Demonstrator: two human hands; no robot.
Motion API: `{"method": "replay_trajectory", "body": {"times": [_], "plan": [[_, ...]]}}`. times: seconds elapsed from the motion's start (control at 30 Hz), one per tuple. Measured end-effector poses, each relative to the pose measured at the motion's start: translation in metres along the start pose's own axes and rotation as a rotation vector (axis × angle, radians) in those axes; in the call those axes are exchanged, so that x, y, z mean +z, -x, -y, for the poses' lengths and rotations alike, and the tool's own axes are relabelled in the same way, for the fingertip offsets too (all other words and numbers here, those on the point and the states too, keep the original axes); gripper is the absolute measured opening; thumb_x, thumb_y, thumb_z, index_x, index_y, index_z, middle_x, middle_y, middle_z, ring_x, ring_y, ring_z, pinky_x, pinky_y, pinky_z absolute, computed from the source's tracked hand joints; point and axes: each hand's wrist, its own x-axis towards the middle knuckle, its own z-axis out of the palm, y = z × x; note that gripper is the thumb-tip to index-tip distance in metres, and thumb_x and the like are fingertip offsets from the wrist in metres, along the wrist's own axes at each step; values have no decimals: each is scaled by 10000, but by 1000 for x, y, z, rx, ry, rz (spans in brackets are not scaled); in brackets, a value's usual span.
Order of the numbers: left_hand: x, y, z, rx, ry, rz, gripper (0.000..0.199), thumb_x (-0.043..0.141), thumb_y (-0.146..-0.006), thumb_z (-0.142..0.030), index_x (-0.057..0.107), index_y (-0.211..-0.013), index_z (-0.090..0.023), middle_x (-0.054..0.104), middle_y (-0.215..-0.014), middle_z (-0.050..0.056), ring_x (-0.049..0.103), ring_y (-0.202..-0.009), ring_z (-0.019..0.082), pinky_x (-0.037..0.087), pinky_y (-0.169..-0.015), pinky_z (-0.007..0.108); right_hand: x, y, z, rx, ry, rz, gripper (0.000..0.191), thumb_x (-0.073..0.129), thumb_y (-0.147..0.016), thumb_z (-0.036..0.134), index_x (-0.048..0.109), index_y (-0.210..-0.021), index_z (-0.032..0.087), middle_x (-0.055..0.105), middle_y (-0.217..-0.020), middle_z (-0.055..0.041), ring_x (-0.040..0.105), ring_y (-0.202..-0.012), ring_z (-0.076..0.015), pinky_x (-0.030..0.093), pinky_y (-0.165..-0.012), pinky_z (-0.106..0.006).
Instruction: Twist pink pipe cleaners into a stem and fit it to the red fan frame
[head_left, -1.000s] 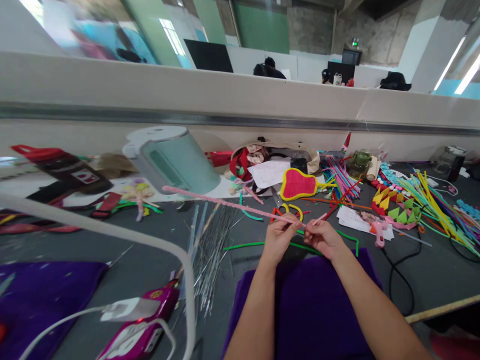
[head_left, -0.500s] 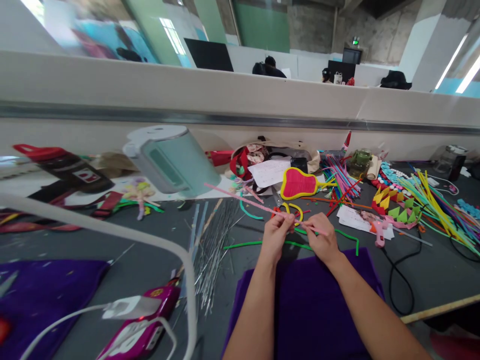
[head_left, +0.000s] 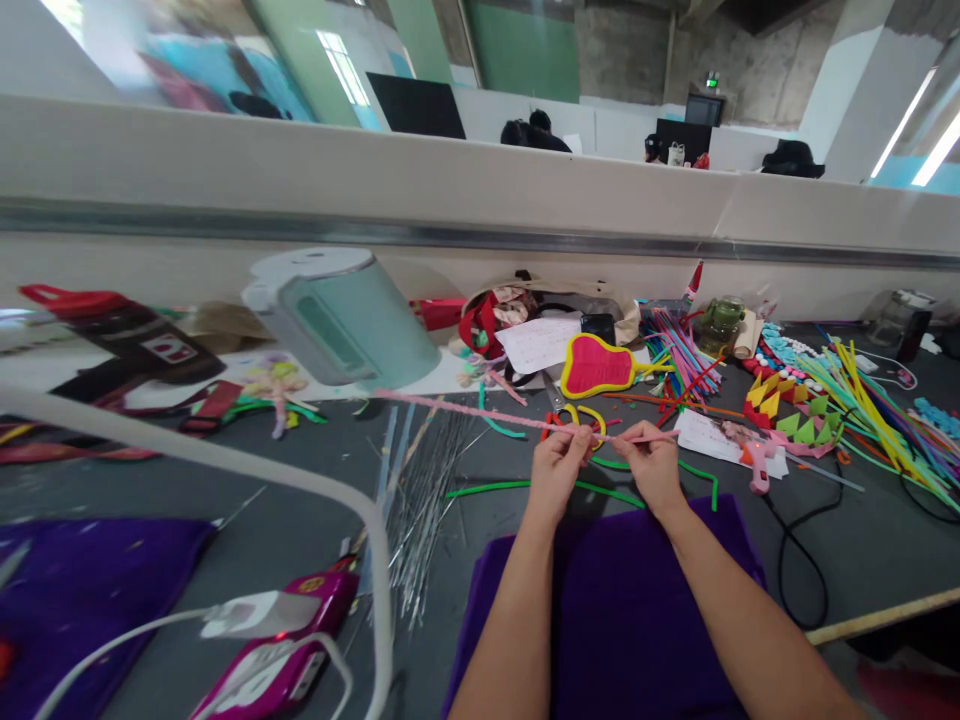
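A long pink pipe cleaner (head_left: 480, 411) stretches between both hands and out to the left, above the dark table. Its middle is pinched in my left hand (head_left: 559, 462). Just to the right, my right hand (head_left: 651, 465) grips it near its short end, with a small gap between the hands. Beneath them lie green pipe cleaners (head_left: 495, 487) and a purple cloth (head_left: 637, 600). Scissors with orange handles (head_left: 553, 420) rest just beyond my left hand, beside a pink shape with a yellow border (head_left: 598, 366).
A pale green kettle (head_left: 375, 320) and a dark bottle (head_left: 142, 340) stand at the back left. Silver strips (head_left: 427, 510) lie left of my hands. A white curved bar (head_left: 300, 470) crosses the left foreground. Right are a pink glue gun (head_left: 760, 468) and colourful pipe cleaners (head_left: 885, 420).
The pink pipe cleaner has swung to a flatter angle, its far end further left and lower. My right hand has shifted slightly right, widening the gap between my hands.
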Motion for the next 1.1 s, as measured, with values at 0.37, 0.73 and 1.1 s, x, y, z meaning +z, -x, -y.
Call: {"method": "replay_trajectory", "body": {"times": [0.37,0.73,1.1], "plan": [[-5,-2,-2,-22,0,56,289,678,-728,-422,609,-648,-153,503,-561,-23,423,-531,100,340,-515,216,-2,1,-3,-157,270,121,118,619,-790,269,618,-689,207,612,-681,-18,539,-679,-170,415,-645,-296],[0,1,-8,98,-29,81,272,671,-727,-419,630,-648,-162,549,-636,11,483,-619,137,397,-591,245,0,-2,-2,454,-446,201,242,742,-622,335,551,-580,192,535,-525,28,470,-504,-119,413,-550,-269],[-6,-3,4,-76,-26,59,314,673,-712,-458,610,-676,-153,498,-554,-22,420,-517,103,338,-497,214,-5,-2,0,-148,327,189,106,609,-772,216,605,-666,204,601,-664,-4,535,-668,-164,398,-637,-279]]}}
